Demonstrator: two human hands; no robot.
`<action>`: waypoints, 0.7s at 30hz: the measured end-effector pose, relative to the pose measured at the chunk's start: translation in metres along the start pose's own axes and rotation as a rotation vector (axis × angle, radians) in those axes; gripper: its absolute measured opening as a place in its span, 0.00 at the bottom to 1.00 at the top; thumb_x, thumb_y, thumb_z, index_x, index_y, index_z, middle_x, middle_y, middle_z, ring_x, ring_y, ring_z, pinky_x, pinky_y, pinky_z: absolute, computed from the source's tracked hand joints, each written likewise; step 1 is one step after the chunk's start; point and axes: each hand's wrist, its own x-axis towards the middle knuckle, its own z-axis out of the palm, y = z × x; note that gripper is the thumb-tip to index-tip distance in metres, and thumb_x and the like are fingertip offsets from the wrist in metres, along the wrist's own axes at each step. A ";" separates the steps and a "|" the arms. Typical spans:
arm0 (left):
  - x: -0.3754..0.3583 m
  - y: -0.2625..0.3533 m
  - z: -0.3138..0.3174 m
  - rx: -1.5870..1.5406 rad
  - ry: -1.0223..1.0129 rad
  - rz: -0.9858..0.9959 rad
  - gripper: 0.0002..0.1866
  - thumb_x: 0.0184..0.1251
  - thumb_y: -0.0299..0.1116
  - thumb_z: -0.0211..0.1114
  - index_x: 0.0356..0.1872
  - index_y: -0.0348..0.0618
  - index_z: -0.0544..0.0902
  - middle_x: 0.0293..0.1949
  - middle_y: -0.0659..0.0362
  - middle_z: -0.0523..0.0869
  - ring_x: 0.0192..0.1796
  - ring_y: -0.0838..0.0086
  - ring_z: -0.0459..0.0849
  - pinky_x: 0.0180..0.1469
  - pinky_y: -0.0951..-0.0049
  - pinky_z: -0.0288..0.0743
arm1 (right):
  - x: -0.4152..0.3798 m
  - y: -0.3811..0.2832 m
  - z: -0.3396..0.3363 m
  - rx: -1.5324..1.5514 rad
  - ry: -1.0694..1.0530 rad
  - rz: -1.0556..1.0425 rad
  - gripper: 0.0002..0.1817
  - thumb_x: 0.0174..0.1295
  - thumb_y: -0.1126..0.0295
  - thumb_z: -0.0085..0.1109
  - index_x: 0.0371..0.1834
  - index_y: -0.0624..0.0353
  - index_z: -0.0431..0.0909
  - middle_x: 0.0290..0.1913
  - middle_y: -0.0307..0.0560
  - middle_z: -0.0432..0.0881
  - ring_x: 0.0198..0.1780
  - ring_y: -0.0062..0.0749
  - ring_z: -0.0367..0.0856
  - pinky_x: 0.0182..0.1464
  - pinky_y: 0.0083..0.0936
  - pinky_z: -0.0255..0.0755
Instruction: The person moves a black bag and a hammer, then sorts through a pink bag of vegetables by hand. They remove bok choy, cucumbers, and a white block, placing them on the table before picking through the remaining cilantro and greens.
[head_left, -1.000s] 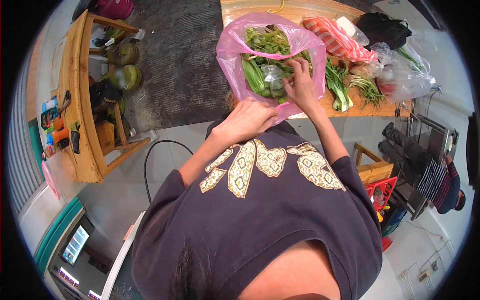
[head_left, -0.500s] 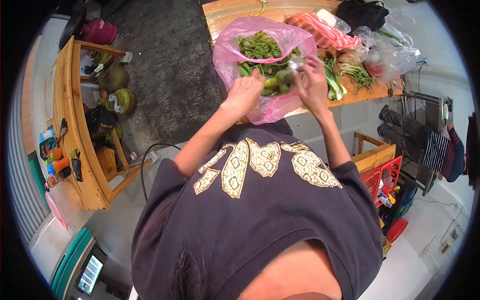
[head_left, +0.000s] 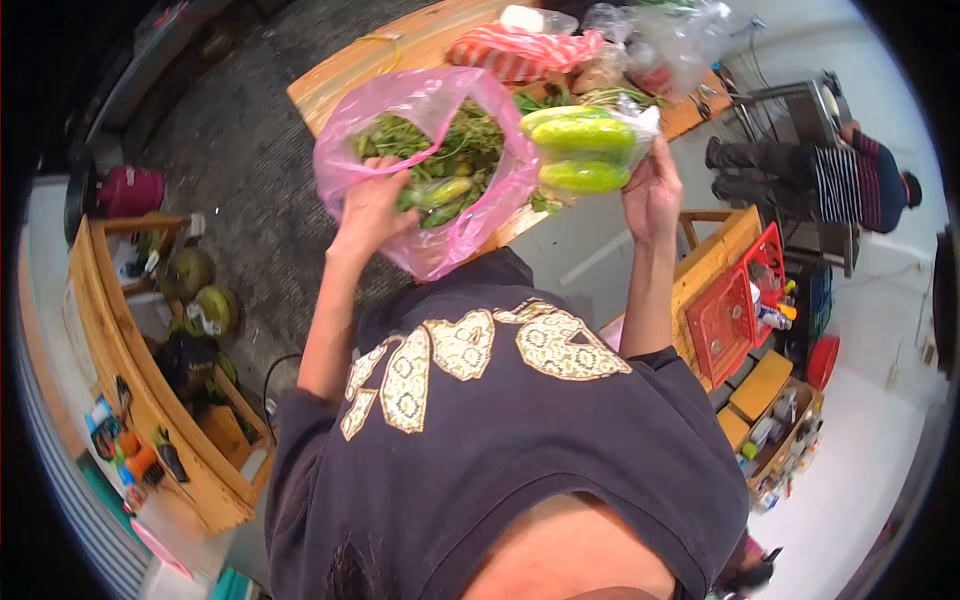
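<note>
The right hand (head_left: 652, 190) is clenched on a clear bag of cucumbers (head_left: 585, 148), lifted just above its grip, the cucumbers' long axes running sideways, pointing left toward the pink bag (head_left: 432, 180). The left hand (head_left: 372, 205) grips that bag's near rim, greens (head_left: 440, 150) inside, just beside the cucumbers. Both hang over the tabletop (head_left: 345, 75) edge.

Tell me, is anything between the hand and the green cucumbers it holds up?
Only thin clear plastic: the right hand grips a clear plastic bag of long green cucumbers, so the bag's film lies between skin and cucumbers. Nothing else visible does. The left hand holds the pink plastic bag of leafy greens.
</note>
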 end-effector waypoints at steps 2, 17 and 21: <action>-0.002 -0.008 -0.003 -0.163 0.033 -0.031 0.17 0.47 0.35 0.68 0.38 0.40 0.78 0.41 0.49 0.80 0.47 0.56 0.79 0.48 0.61 0.73 | -0.006 -0.001 0.003 0.068 -0.022 0.043 0.24 0.74 0.61 0.36 0.67 0.64 0.62 0.65 0.49 0.71 0.66 0.36 0.69 0.68 0.34 0.60; -0.042 0.004 -0.073 -1.776 0.582 -0.123 0.26 0.61 0.44 0.58 0.56 0.36 0.72 0.51 0.50 0.80 0.57 0.61 0.79 0.64 0.48 0.68 | 0.043 0.062 -0.100 -0.544 0.414 -0.019 0.14 0.73 0.60 0.39 0.48 0.57 0.72 0.52 0.46 0.79 0.50 0.36 0.79 0.50 0.38 0.72; -0.068 -0.003 -0.083 -2.115 0.660 -0.098 0.27 0.63 0.46 0.54 0.56 0.34 0.75 0.51 0.50 0.81 0.55 0.58 0.80 0.64 0.45 0.67 | 0.061 0.116 -0.129 -1.413 0.362 -0.019 0.15 0.71 0.58 0.43 0.43 0.58 0.71 0.46 0.53 0.81 0.46 0.45 0.80 0.40 0.44 0.71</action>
